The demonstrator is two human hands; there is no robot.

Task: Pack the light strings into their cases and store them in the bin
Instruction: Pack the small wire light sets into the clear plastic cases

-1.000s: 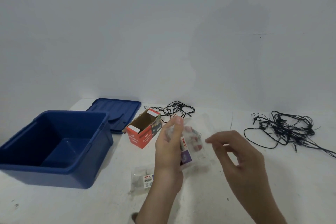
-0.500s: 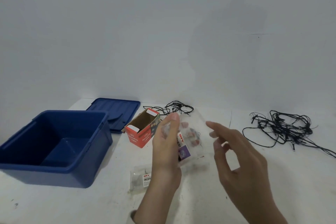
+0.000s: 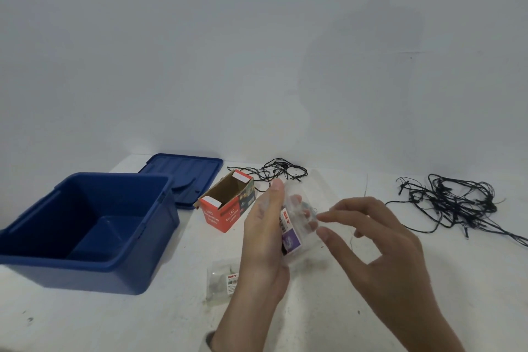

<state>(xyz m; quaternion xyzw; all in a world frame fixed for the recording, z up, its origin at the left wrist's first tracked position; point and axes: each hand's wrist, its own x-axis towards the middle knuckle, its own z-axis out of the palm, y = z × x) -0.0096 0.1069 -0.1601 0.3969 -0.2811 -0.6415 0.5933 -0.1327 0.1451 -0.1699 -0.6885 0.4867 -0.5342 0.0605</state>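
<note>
My left hand [image 3: 264, 240] grips a clear plastic case [image 3: 297, 223] with a red and purple label, held above the table. My right hand [image 3: 374, 240] reaches in from the right, and its thumb and forefinger tips touch the case's right edge. A second clear case [image 3: 221, 281] lies flat on the table below my left hand. An open orange cardboard light box [image 3: 225, 203] stands behind it. A black light string [image 3: 278, 173] lies behind the box, and a bigger tangled black string [image 3: 454, 203] lies at the right. The open blue bin [image 3: 85, 231] sits at the left.
The bin's blue lid [image 3: 185, 177] lies flat behind the bin, next to the wall. The white table [image 3: 428, 280] runs to a plain white wall at the back.
My right hand has moved left and closed its thumb and forefinger onto the edge of the clear case. My left hand keeps holding the case in nearly the same place.
</note>
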